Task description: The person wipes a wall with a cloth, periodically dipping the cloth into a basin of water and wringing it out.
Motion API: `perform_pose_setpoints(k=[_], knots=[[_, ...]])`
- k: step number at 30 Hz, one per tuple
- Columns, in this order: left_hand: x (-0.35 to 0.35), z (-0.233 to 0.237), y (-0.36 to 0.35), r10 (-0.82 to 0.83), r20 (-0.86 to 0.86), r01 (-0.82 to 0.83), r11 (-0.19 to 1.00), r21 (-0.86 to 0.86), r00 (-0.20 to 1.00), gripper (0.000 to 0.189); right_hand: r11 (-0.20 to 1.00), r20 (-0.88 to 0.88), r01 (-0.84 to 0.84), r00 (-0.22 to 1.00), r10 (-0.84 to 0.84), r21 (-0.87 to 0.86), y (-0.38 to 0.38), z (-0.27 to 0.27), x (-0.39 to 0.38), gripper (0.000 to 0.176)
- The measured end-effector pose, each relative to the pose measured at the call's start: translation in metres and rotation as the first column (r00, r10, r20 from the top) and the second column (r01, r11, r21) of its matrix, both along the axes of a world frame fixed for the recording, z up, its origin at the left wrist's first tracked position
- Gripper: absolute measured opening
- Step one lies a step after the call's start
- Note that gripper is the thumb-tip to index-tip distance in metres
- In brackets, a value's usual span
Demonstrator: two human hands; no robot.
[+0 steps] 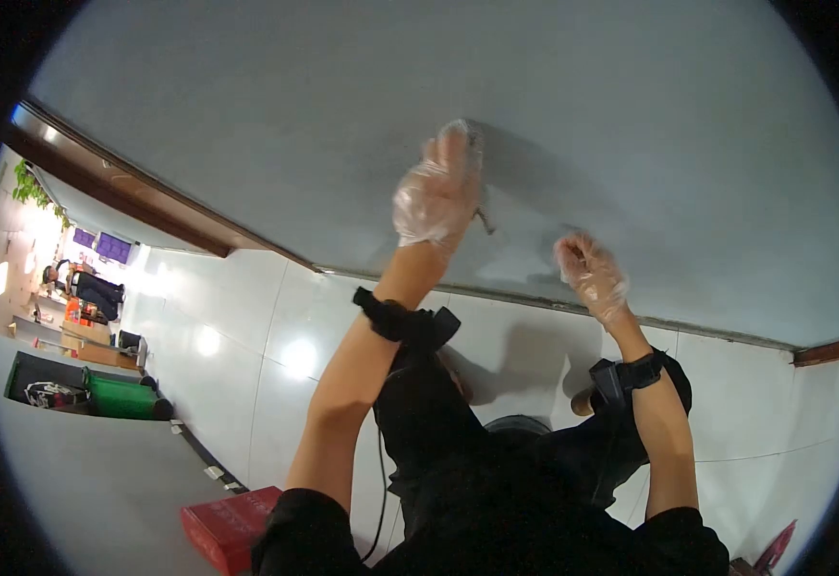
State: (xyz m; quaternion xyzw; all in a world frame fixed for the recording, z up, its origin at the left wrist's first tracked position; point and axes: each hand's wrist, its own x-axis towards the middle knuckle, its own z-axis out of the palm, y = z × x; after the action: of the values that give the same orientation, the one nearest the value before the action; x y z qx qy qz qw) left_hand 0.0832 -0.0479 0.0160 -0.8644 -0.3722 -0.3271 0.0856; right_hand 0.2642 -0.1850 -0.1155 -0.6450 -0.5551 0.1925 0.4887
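Observation:
My left hand (431, 197), in a clear plastic glove, is raised against a grey wall (631, 115). Its fingers are pressed together over a greyish thing along their right side, too covered to name. A thin dark end (485, 222) pokes out below it. Lower and to the right, my right hand (592, 273), gloved the same way, is close to the wall with its fingers curled in. Whether anything is inside that curl, I cannot make out. Each wrist wears a black strapped device.
White floor tiles (275, 317) meet the wall's lower edge. A red box (230, 527) stands at lower left, and a green bin (121, 394) farther back. Beyond a brown frame (150, 197), a person in dark clothes (96, 291) is bent over.

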Motion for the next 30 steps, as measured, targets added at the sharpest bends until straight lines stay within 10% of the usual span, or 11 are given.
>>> perform_pose_setpoints(k=[3,5,6,10,12,20,22,26,28,30], knots=[[0.007,-0.051,0.004,0.06,-0.12,-0.099,0.932,-0.348,0.991,0.036,1.0,-0.049,0.007,0.999,-0.006,0.008,0.01,-0.022,-0.004,0.016],[0.005,-0.036,-0.017,-0.004,-0.152,-0.032,0.971,-0.237,0.988,0.034,1.0,-0.155,0.024,0.988,-0.023,0.009,0.018,-0.004,-0.018,0.019],[0.004,-0.039,-0.017,-0.071,0.034,0.078,0.944,-0.321,0.997,0.032,0.978,-0.027,0.028,0.999,-0.034,-0.205,0.009,0.022,-0.025,0.032],[0.006,-0.029,-0.048,-0.078,0.559,0.406,0.77,-0.493,0.826,0.029,0.994,-0.285,-0.059,0.958,0.032,-0.089,0.025,0.02,-0.049,0.047],[0.005,-0.036,-0.059,-0.052,0.637,0.448,0.756,-0.478,0.769,0.028,0.924,-0.857,-0.365,0.507,0.093,-0.116,0.013,0.075,-0.065,0.054],[0.001,-0.035,-0.071,0.227,0.77,0.546,0.588,-0.597,0.596,0.033,0.951,-0.821,-0.297,0.561,0.105,-0.081,0.03,0.086,-0.069,0.05],[-0.003,-0.023,-0.077,0.391,0.721,0.613,0.38,-0.693,0.572,0.037,0.956,-0.831,-0.292,0.541,0.132,-0.039,0.034,0.093,-0.072,0.047],[-0.005,-0.029,-0.056,0.21,0.701,0.587,0.416,-0.695,0.681,0.042,0.975,-0.826,-0.218,0.558,0.082,-0.05,0.044,0.103,-0.073,0.038],[-0.004,-0.033,-0.053,0.002,0.644,0.202,0.949,-0.242,0.765,0.048,0.981,-0.817,-0.176,0.576,0.03,-0.088,0.048,0.1,-0.074,0.035],[-0.011,-0.026,-0.05,-0.031,0.635,0.271,0.92,-0.284,0.772,0.05,0.975,-0.753,-0.191,0.657,0.041,-0.113,0.052,0.099,-0.072,0.033]])
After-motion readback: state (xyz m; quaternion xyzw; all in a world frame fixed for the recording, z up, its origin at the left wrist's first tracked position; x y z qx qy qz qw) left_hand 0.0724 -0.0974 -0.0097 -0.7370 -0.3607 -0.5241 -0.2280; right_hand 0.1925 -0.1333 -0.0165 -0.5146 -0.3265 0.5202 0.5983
